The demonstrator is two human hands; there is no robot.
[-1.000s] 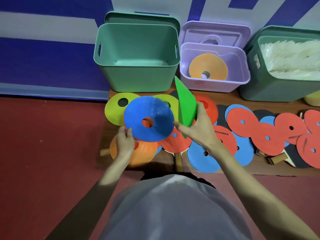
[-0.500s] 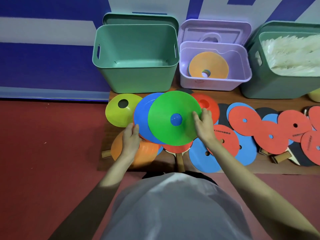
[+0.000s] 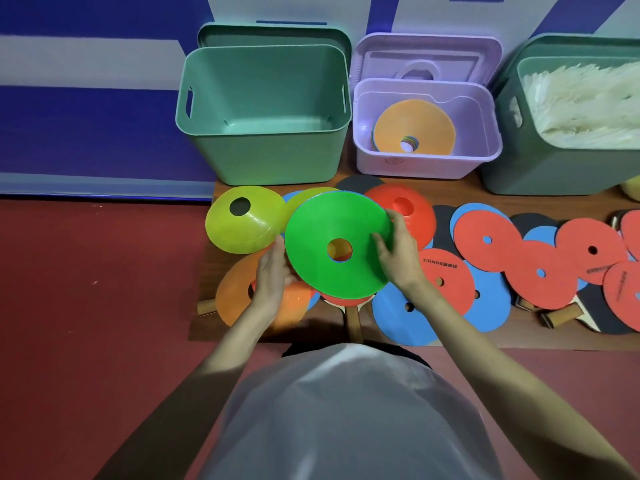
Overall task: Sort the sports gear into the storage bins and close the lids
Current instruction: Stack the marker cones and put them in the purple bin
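I hold a green disc cone (image 3: 332, 233) stacked on a blue one, of which only a thin rim shows. My left hand (image 3: 273, 275) grips the stack's left edge and my right hand (image 3: 394, 251) grips its right edge. The stack hovers over the wooden board (image 3: 204, 271). Around it lie a yellow-green cone (image 3: 239, 223), an orange cone (image 3: 235, 292) and a red cone (image 3: 412, 209). Behind stand an empty green bin (image 3: 263, 112) and a purple bin (image 3: 426, 161) holding an orange cone (image 3: 415, 126) atop a stack.
Red and blue flat discs (image 3: 485, 244) and table tennis paddles (image 3: 561, 317) cover the board to the right. A dark green bin (image 3: 554, 168) at far right holds white shuttlecocks. Lids lean against the wall behind the bins. Red floor lies to the left.
The green cone, held on edge a second ago, has been laid flat over the blue cone and now covers it fully. My hands moved closer together on the stack.
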